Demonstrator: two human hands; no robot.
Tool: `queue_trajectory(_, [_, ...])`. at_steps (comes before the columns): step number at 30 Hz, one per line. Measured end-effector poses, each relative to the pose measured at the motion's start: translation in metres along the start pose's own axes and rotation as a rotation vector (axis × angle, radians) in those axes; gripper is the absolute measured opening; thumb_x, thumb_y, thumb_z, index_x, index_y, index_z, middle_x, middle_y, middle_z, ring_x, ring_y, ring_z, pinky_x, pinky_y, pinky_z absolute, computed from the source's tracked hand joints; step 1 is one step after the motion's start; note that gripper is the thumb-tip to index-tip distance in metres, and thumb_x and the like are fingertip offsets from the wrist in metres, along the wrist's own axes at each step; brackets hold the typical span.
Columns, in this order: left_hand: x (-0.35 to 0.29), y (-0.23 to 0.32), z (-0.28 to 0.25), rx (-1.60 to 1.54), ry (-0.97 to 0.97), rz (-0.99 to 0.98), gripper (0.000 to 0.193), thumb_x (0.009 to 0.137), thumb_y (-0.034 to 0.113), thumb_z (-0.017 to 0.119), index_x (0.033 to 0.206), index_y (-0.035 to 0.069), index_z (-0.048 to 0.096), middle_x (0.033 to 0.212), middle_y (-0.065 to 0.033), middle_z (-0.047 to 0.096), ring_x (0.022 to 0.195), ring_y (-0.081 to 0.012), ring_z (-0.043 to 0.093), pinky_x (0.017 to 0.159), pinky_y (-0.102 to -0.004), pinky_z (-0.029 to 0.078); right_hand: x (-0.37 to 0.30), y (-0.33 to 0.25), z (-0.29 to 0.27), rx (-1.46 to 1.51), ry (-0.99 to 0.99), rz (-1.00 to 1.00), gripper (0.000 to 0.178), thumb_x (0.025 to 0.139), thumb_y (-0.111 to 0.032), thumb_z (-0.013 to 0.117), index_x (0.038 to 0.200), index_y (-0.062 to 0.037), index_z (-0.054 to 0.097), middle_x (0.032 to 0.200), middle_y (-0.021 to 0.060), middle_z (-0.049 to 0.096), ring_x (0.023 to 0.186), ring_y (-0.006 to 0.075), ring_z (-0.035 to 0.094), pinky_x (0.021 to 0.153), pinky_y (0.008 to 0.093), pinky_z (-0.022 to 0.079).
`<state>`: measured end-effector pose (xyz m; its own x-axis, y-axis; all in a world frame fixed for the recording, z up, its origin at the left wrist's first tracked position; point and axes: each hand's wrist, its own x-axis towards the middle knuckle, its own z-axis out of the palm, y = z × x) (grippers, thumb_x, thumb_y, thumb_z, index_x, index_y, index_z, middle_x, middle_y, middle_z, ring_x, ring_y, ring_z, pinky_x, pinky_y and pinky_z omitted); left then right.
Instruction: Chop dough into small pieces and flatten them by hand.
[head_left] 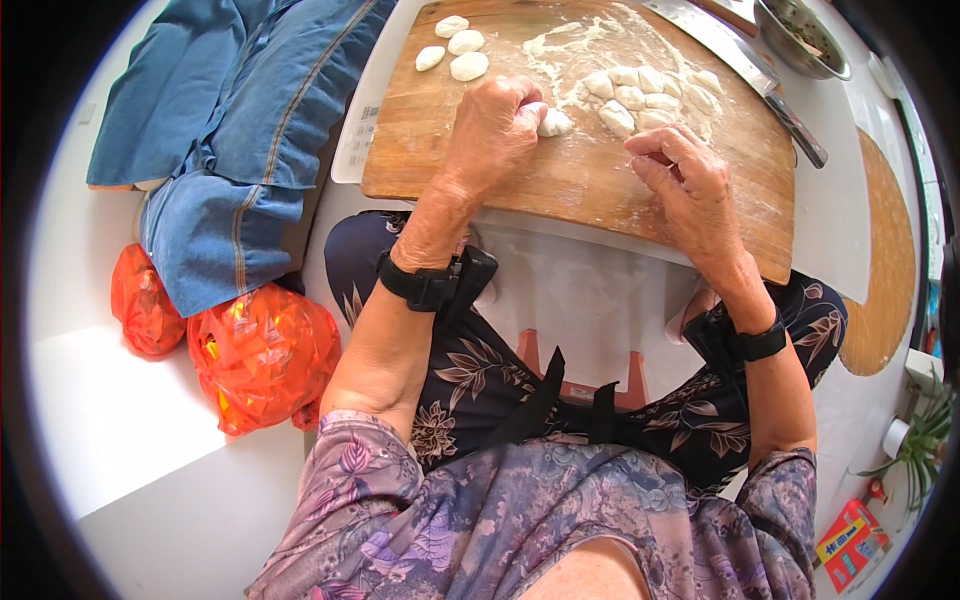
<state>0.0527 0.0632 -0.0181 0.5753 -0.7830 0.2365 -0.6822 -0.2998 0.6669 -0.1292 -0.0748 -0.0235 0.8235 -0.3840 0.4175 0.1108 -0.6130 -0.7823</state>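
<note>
My left hand [500, 125] is closed in a loose fist over the wooden board [580, 195]. Right beside its thumb lies a small floured dough piece [555, 123]; whether the fingers grip anything is hidden. Over the board's right half, my right hand [690, 185] has its fingers curled in toward the thumb, and nothing shows between them. Just beyond it sits a cluster of several dough pieces [645, 98], dusted with flour. Several flattened dough rounds [468, 66] lie apart at the board's far left.
A broad-bladed knife [735, 60] lies along the board's far right edge, its dark handle sticking out. Behind it stands a metal bowl [800, 40] with some filling. Red plastic bags [265, 355] and blue denim cloth [240, 130] are at left. A potted plant [925, 445] stands at lower right.
</note>
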Motion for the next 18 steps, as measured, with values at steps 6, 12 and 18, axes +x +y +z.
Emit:
queue_trajectory(6, [-0.003, 0.010, -0.007, 0.033, -0.012, 0.086, 0.020, 0.080, 0.011, 0.065, 0.092, -0.005, 0.067, 0.088, -0.0248, 0.064, 0.082, -0.0368, 0.064, 0.072, -0.0403, 0.050, -0.002, 0.005, 0.000, -0.049, 0.004, -0.013, 0.009, 0.087, -0.001, 0.060, 0.095, 0.0001, 0.063, 0.090, 0.0120, 0.062, 0.080, 0.0250, 0.065, 0.070, 0.0316, 0.051])
queue_trajectory(12, [-0.002, -0.003, -0.002, 0.123, -0.052, 0.197, 0.031, 0.076, 0.010, 0.074, 0.103, -0.004, 0.067, 0.088, -0.0145, 0.065, 0.074, -0.0217, 0.061, 0.067, -0.0311, 0.049, -0.001, 0.009, 0.000, -0.113, 0.000, -0.069, 0.008, 0.088, -0.004, 0.061, 0.095, -0.0011, 0.063, 0.092, 0.0119, 0.062, 0.080, 0.0283, 0.065, 0.070, 0.0332, 0.050])
queue_trajectory(18, [-0.001, 0.007, 0.000, 0.147, -0.060, 0.188, 0.029, 0.075, 0.006, 0.072, 0.102, -0.002, 0.068, 0.092, -0.0173, 0.064, 0.073, -0.0239, 0.061, 0.068, -0.0320, 0.050, -0.002, 0.009, 0.000, -0.117, -0.017, -0.034, 0.007, 0.088, -0.005, 0.061, 0.094, -0.0016, 0.063, 0.093, 0.0117, 0.062, 0.081, 0.0301, 0.064, 0.071, 0.0343, 0.050])
